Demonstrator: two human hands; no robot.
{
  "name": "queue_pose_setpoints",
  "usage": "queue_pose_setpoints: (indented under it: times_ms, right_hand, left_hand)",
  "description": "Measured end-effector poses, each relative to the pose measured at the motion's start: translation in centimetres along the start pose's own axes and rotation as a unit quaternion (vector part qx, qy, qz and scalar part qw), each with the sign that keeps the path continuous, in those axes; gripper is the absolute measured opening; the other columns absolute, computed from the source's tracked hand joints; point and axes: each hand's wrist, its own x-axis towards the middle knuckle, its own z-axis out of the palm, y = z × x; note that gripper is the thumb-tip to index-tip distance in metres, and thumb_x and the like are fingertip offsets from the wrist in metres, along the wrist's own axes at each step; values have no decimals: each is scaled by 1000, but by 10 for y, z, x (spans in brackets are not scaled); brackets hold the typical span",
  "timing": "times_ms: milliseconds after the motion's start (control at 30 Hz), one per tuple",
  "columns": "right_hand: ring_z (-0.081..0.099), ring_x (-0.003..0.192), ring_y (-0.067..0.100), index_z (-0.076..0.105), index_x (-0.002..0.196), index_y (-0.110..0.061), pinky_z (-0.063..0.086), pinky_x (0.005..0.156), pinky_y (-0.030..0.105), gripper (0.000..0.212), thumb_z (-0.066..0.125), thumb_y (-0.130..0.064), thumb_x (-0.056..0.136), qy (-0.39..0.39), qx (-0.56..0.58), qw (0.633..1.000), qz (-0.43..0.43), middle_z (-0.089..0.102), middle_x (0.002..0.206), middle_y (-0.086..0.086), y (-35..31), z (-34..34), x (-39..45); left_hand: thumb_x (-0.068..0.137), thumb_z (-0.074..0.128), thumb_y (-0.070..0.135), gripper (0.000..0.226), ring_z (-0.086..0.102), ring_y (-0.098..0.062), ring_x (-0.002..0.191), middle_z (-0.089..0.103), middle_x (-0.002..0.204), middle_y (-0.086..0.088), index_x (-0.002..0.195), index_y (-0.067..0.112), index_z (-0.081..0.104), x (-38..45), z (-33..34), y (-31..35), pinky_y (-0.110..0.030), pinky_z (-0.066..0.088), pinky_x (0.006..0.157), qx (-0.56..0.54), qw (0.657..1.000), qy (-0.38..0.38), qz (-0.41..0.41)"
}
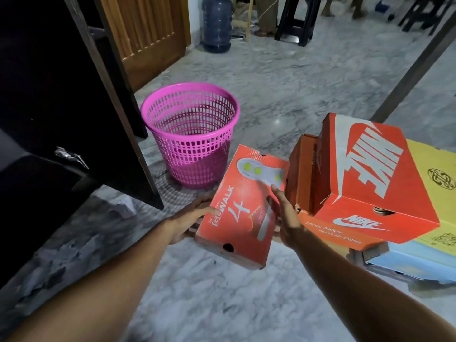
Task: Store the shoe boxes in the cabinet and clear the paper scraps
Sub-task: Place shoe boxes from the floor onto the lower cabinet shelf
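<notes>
GOwalk 4 box [243, 206] | gripped by both hands | Nike box [375, 174] beside

Grey marble floor [246, 304]: pink mesh basket [190, 134], paper scraps [74, 245] left, stacked shoe boxes [377, 193] right, water jug [217, 23] far.

glossy red printed cardboard shoe box [243, 206] | pink perforated plastic waste basket [191, 134] | polished grey-veined marble floor [283, 82] | dark matt wooden cabinet door [81, 95]
</notes>
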Motion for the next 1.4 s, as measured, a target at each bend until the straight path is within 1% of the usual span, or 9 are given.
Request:
queue_pose_setpoints:
  times_ms: [167,300,433,633,800,967,1100,1233,1400]
  right_hand:
    - [68,119,36,70,128,-33,46,106,63,69,72,-73,73,-26,-22,997,-69,72,128,9,-19,6,-17]
    - [75,101,11,67,130,-18,62,75,26,38,62,-35,97,-87,5,987,-136,77,119,1,-33,31,-49]
    - [65,125,17,52,139,-6,47,112,42,88,86,-49,70,-149,-69,966,-201,73,127,4,-34,71,-79]
    - [68,121,12,45,142,-19,59,87,24,94,86,-57,66,-229,-125,930,-258,73,127,-2,-41,150,-105]
    - [67,122,21,33,149,-45,51,102,59,102,78,-75,63,-323,-271,888,-184,69,134,-4,-27,222,-98]
    - [54,134,30,27,151,-54,47,105,62,112,78,-81,55,-369,-354,857,-61,50,151,-6,-5,266,-84]
    - [64,126,29,51,139,-41,53,98,63,83,86,-55,65,-406,-300,863,-5,67,136,-2,16,283,-67]
    - [69,115,36,62,130,-25,59,89,57,70,89,-42,68,-362,-244,900,2,72,125,12,34,311,-36]
    - [70,108,37,71,121,-20,62,84,53,51,79,-46,77,-303,-235,924,6,76,115,14,48,371,13]
  left_hand:
    - [79,82,30,69,68,-29,120,75,124,3,136,53,51,-59,-22,1,-50,49,109,9,998,-69,-3]
    - [45,88,72,114,71,-24,106,72,127,1,148,44,48,-87,-33,19,-45,51,103,-42,997,-1,58]
    - [69,82,60,88,74,-18,103,68,136,-4,147,45,44,-120,-35,42,-36,60,86,-109,981,27,161]
    - [85,75,36,65,66,-35,122,68,135,-14,145,21,53,-185,-75,19,-54,55,102,-190,938,108,270]
    - [94,61,33,48,74,-37,100,72,121,-23,134,6,63,-242,-134,-20,-41,61,81,-276,909,184,253]
    - [52,88,64,90,71,-40,100,72,121,-25,123,10,72,-256,-208,-43,-57,54,99,-349,831,379,207]
    - [73,68,81,97,47,-60,132,58,140,-30,137,9,59,-221,-266,-77,-57,38,105,-349,851,359,158]
    - [80,52,87,80,69,-36,94,72,103,-23,112,17,74,-222,-264,-68,-40,52,81,-326,849,386,157]
    - [94,70,38,61,53,-24,122,50,134,-10,147,15,50,-202,-263,-70,-36,46,102,-136,766,619,112]
